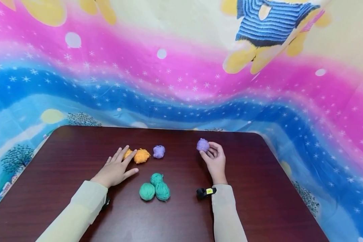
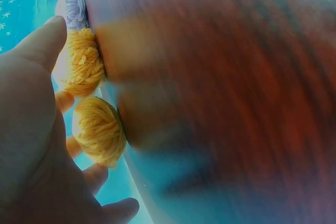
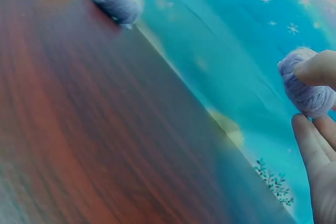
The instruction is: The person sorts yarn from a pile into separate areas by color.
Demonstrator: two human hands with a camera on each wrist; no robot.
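Between its thumb and fingers my right hand [image 1: 216, 163] pinches a purple yarn ball [image 1: 203, 145]; in the right wrist view this purple ball [image 3: 306, 85] shows with the thumb over its side. My left hand [image 1: 115, 169] spreads its fingers over two orange yarn balls. One orange ball [image 1: 142, 156] lies at the fingertips, while the other [image 1: 128, 154] is partly hidden under the fingers. Seen from the left wrist, both orange balls [image 2: 84, 62] stand beside the fingers. A second purple ball [image 1: 159, 152] sits just right of the orange ones.
Three green yarn balls [image 1: 147, 192] lie clustered nearer the front of the dark wooden table [image 1: 181, 218]. Behind the table's far edge hangs a colourful printed cloth [image 1: 169, 84]. A black strap with a yellow label [image 1: 206, 192] is at the right wrist.
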